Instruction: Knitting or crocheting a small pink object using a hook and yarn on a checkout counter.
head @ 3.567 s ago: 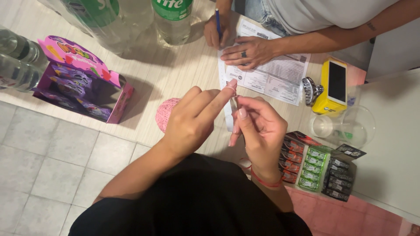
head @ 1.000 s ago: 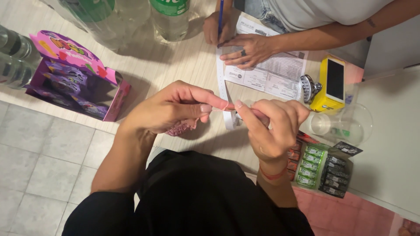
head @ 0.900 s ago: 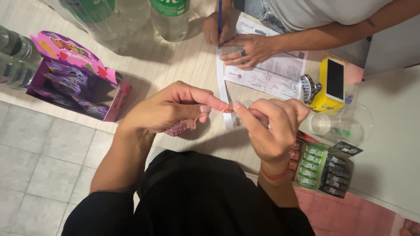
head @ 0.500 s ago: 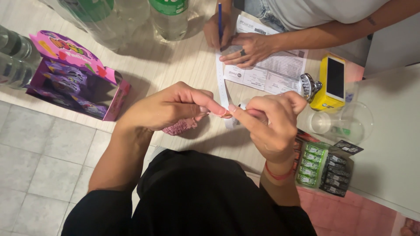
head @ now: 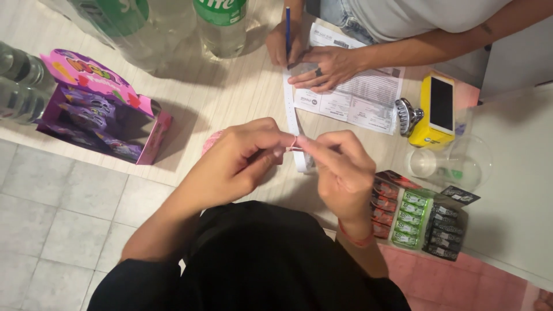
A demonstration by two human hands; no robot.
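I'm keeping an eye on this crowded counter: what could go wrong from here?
The small pink piece is only pinched between the left hand and right hand; it could slip and drop. The right elbow is close to the tray of gum packs at the counter edge and might nudge it. The clear cup nearby could tip.

A pale pink band [head: 292, 145] sits between the fingertips at the frame's centre. At left stands a purple and pink box [head: 98, 118] with bright spots. Upper centre, a blue pen [head: 287, 26] crosses white paper [head: 357, 98] with black print. At right, a yellow device [head: 435, 109]; lower right, green, red and black packs [head: 420, 222]. Top, a green bottle label [head: 222, 10].
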